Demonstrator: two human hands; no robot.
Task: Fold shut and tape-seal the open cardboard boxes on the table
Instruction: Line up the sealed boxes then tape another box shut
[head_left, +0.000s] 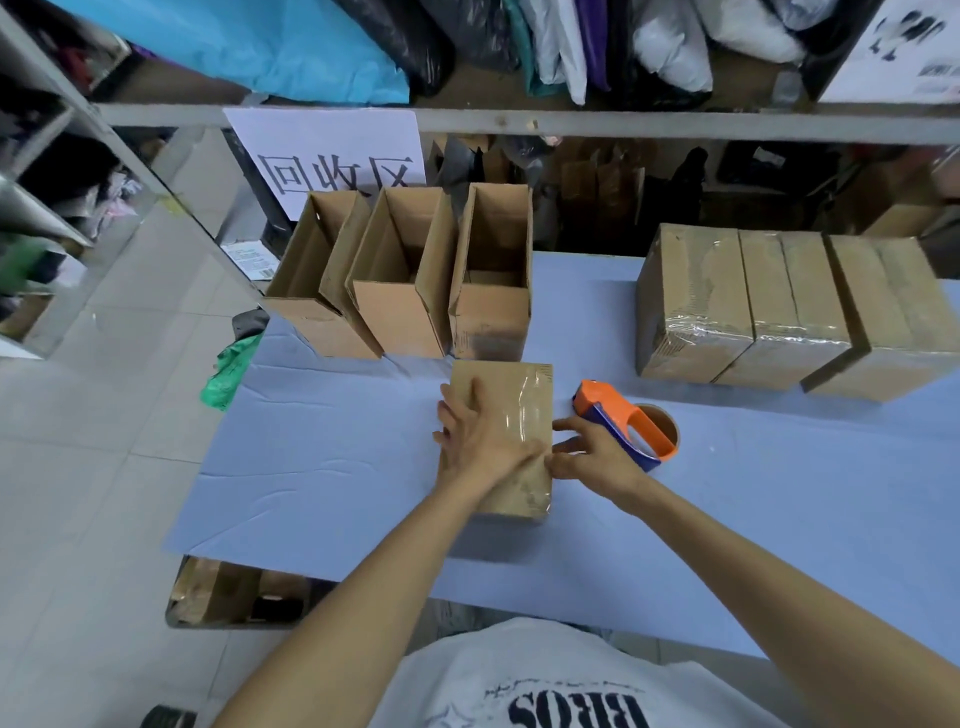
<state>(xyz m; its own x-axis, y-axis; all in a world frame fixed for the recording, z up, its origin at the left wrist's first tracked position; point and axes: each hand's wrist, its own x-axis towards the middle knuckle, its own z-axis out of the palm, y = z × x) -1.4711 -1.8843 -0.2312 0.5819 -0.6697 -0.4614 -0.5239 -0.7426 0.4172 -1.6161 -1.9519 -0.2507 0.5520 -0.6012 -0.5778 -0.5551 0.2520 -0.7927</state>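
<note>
We have the closed box lying on the bench right in front of us, with a clear strip of tape shining along its top. Our left hand lies flat on the lid, fingers spread and straight, gripping nothing. Our right hand reaches in from the side, fingers stretched out against the box's right edge, also holding nothing.

The step, as we judge it, is smoothing the tape down. To do it well, we lean the left palm's weight on the flaps so the seam cannot spring up. We rub with the right fingertips from the middle outward, chasing wrinkles and air toward the edges. Then we press the overhanging ends firmly onto the box's sides.

The tape dispenser sits just beside the right hand, ready to pick up. Three open boxes wait just behind this one, and three sealed boxes stand well apart on the right.
</note>
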